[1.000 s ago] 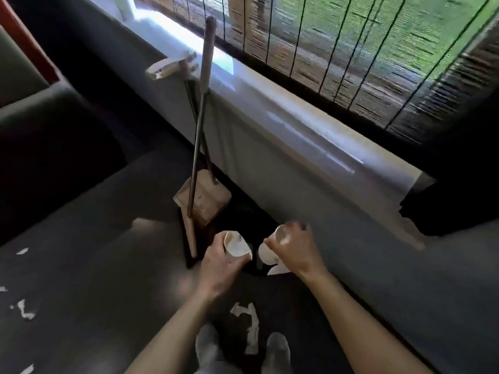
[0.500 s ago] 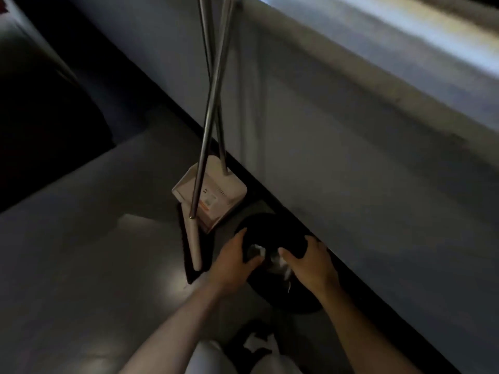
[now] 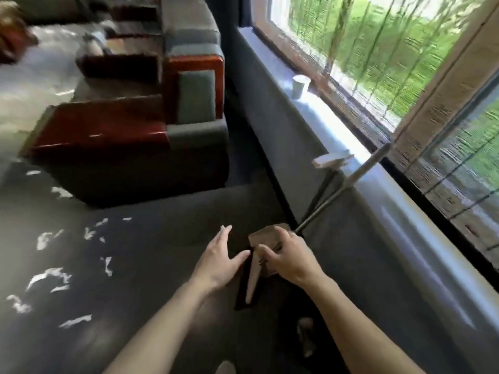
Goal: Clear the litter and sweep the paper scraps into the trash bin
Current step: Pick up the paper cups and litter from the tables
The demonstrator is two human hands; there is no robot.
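Observation:
Several white paper scraps [image 3: 54,276] lie scattered on the dark floor at the left. A white paper cup [image 3: 300,86] stands on the window sill [image 3: 351,168] far ahead. A broom [image 3: 337,193] and a beige dustpan [image 3: 266,236] lean against the wall under the sill. My left hand [image 3: 220,259] hovers with straight fingers just left of the dustpan, empty. My right hand [image 3: 290,259] is in front of the dustpan with loosely curled fingers and nothing visible in them. The dark trash bin [image 3: 286,317] is barely discernible under my right forearm.
A grey armchair with red wooden arms [image 3: 129,136] stands ahead on the left, close to the wall. A second seat and a low table [image 3: 118,63] are further back. The window with a reed blind [image 3: 405,76] runs along the right.
The two paper cups that my hands held went into the bin and both hands came away empty. My view has lifted from the bin toward the room and the window.

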